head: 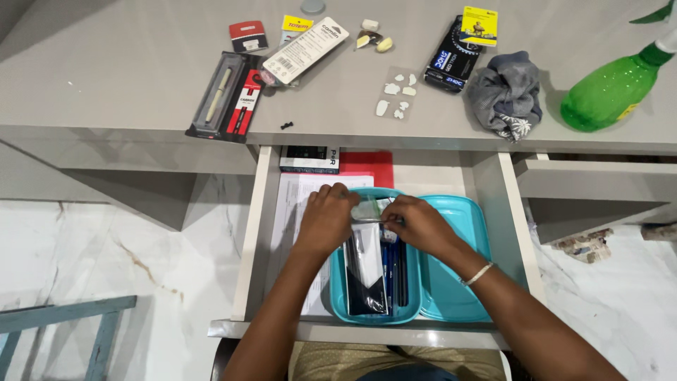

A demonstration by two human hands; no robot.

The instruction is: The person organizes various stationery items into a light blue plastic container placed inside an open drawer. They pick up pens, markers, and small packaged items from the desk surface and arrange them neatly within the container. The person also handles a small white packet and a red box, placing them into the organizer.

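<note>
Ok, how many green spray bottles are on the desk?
1: the green spray bottle lies at the desk's far right, beside the grey cloth. Others may sit outside the frame.

Desk top beyond the hands: pen box far left, blister pack beside it, small red card, black packet with yellow tag, grey cloth to the right, green spray bottle far right. White bits straight ahead. Papers left of the hands.
</note>
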